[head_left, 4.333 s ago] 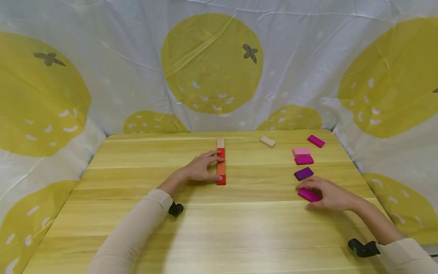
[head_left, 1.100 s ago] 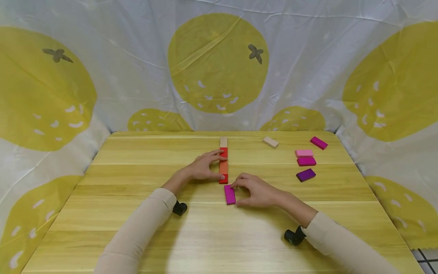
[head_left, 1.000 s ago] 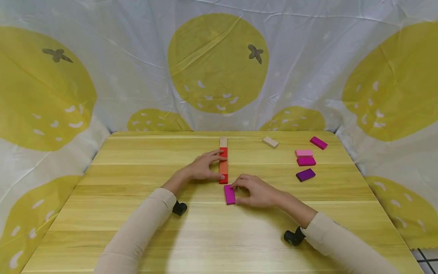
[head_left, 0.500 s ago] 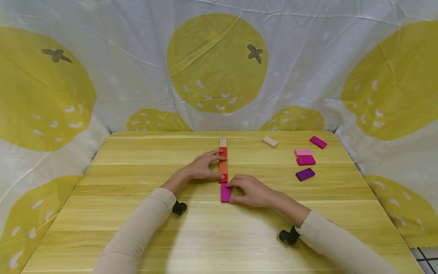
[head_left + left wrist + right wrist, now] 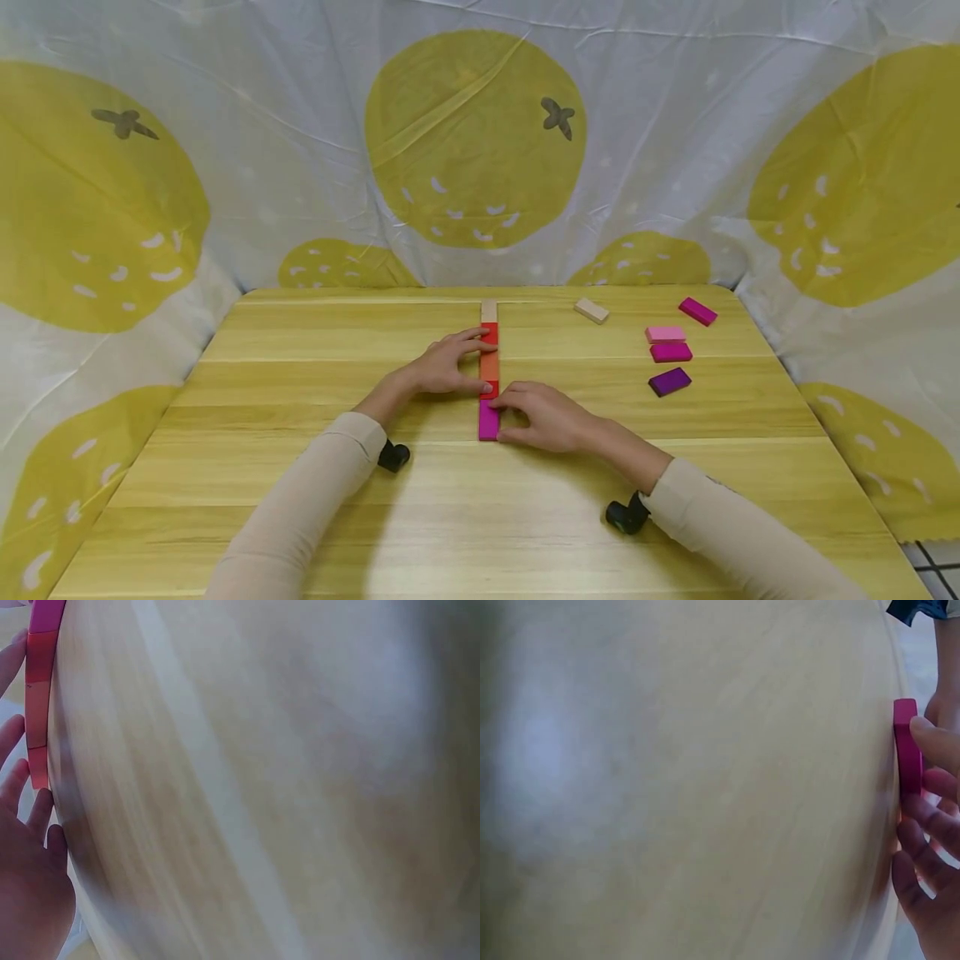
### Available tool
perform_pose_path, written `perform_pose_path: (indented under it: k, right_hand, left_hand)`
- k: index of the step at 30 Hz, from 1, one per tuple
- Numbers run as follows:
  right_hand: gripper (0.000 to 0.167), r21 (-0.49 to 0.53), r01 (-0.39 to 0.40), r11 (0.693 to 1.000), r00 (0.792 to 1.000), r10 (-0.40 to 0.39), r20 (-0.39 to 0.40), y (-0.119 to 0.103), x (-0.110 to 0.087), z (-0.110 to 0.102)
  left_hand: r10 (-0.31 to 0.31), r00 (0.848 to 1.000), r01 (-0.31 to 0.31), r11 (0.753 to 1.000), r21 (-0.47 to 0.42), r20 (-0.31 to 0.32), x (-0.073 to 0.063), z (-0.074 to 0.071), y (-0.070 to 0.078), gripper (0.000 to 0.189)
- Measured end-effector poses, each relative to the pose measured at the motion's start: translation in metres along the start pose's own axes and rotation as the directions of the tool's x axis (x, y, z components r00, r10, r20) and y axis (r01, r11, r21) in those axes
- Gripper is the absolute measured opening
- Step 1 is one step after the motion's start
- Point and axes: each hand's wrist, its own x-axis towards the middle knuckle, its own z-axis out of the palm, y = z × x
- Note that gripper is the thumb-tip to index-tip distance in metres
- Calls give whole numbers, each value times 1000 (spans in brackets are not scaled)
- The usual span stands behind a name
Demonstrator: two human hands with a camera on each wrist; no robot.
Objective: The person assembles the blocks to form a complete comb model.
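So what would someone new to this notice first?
Probably the large yellow fruit print on the backdrop behind the table. Next, the row of blocks running toward the table's far edge, its near magenta block held by the right grip. Loose blocks lie farther right.

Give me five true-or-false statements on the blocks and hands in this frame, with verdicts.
1. The right hand touches the magenta block at the near end of the row. True.
2. The purple block is part of the row. False: it lies apart, to the right.
3. A beige block forms the row's far end. True.
4. The left hand touches nothing. False: its fingers touch the row.
5. The pink block lies left of the row. False: it lies right of it.
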Motion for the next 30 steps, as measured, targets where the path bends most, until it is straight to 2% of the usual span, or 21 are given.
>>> perform_pose_path:
  k: [5, 16, 22, 30]
  right_hand:
    - [43, -45, -2, 999, 1000, 2, 0, 0, 0, -1]
    - [46, -76, 4, 997, 1000, -2, 26, 1, -1, -3]
    - [45, -35, 0, 999, 1000, 1, 30, 5, -8, -8]
    - [36, 8, -13, 1000, 1000, 13, 9, 16, -29, -21]
  left_hand:
    - [4, 1000, -4, 1000, -3, -3, 1, 0, 0, 76]
    - [-1, 1000, 1, 1000, 1, 3, 1, 1, -1, 76]
    - [-7, 1000, 7, 1000, -4, 7, 1, 2, -2, 76]
    - [-1, 1000, 1, 1000, -5, 4, 0, 1, -2, 77]
